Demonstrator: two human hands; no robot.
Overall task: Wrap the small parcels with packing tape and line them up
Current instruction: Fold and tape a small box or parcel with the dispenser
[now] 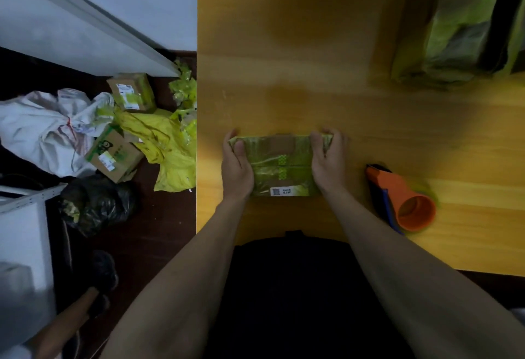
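- Parcel [279, 165], near the desk [312, 60] front edge, is gripped at both ends: left hand [237, 170] and right hand [329, 160] each curl fingers over its far corners.
- Risk: uneven squeezing could wrinkle the glossy green tape or loosen a seam.
- Risk: a sliding right forearm could knock the orange tape dispenser [400, 197] lying just beside it.
- Wrapped bundles [460, 26] at the far right corner are blurred and cut off; their count is unreadable.
- Parcel underside is hidden.

The small parcel [279, 167] is a flat cardboard box wrapped in green-printed clear tape, with bare brown patches and a white QR label on its near edge. It lies flat on the wooden table. The orange tape dispenser [402, 198] lies on its side, near the parcel's right, not touching it.
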